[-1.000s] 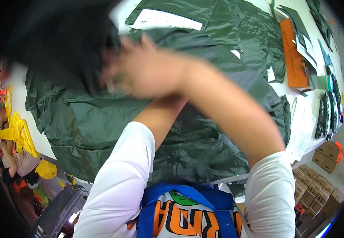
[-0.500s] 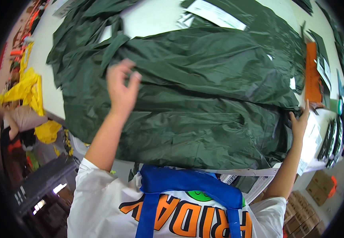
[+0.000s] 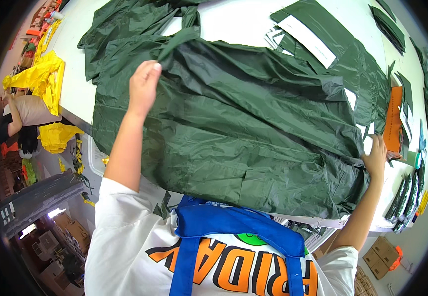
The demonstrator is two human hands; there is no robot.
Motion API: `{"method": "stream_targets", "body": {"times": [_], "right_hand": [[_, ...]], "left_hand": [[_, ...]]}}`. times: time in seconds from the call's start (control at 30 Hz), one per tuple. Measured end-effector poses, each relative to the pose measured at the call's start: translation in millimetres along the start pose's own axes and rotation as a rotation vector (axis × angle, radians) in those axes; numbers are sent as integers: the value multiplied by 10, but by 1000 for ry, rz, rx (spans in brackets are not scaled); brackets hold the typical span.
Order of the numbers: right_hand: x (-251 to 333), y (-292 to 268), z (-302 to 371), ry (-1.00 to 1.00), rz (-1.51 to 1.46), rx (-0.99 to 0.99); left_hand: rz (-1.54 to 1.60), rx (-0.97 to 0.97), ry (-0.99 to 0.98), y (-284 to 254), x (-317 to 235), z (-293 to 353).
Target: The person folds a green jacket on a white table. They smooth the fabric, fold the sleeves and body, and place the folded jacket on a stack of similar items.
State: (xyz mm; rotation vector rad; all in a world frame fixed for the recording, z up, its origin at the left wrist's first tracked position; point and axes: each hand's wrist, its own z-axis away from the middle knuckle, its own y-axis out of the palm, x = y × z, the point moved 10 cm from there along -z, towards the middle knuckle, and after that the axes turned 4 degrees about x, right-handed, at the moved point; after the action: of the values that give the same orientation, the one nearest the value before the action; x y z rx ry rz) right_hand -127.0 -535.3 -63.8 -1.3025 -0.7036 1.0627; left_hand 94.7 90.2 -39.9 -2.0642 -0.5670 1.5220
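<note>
A large piece of thin, glossy dark green fabric [image 3: 233, 148], with folds and seams like a garment, lies spread over the white table in front of me. My left hand [image 3: 144, 89] is closed in a pinch on its upper left part, beside a narrow strap-like strip. At the fabric's right end, my right hand [image 3: 375, 155] grips the edge, with the thumb toward the cloth and a finger pointing up. Creases run slanting between the two hands. The fabric's lower edge hangs near the blue apron [image 3: 238, 227] at my chest.
More green fabric [image 3: 125, 24] lies at the far left. White paper sheets [image 3: 307, 40] rest on green pieces at the back. An orange strip [image 3: 394, 121] stands beyond my right hand, near folded dark packets [image 3: 405, 197]. Yellow fabric [image 3: 46, 79] and another person's arm [image 3: 14, 116] are at left.
My left hand has risen slightly and closed from loosely curled fingers into a pinch on the fabric. The cloth between the hands is now drawn into slanting folds. My right hand stays at the right edge.
</note>
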Motion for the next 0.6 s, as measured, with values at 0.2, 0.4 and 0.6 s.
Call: {"method": "stream_targets", "body": {"times": [0.2,0.4,0.6], "right_hand": [[3321,-730,565,-518,-1787,446],[3894,-696,670,-331,-1956,708],[3908,-791,731,-425,-1898,713]], "left_hand": [[-134,170,731,80,-1523,843],[-52,81,697,-144,-1544,1063],[599,328,-155,139,-826,621]]}}
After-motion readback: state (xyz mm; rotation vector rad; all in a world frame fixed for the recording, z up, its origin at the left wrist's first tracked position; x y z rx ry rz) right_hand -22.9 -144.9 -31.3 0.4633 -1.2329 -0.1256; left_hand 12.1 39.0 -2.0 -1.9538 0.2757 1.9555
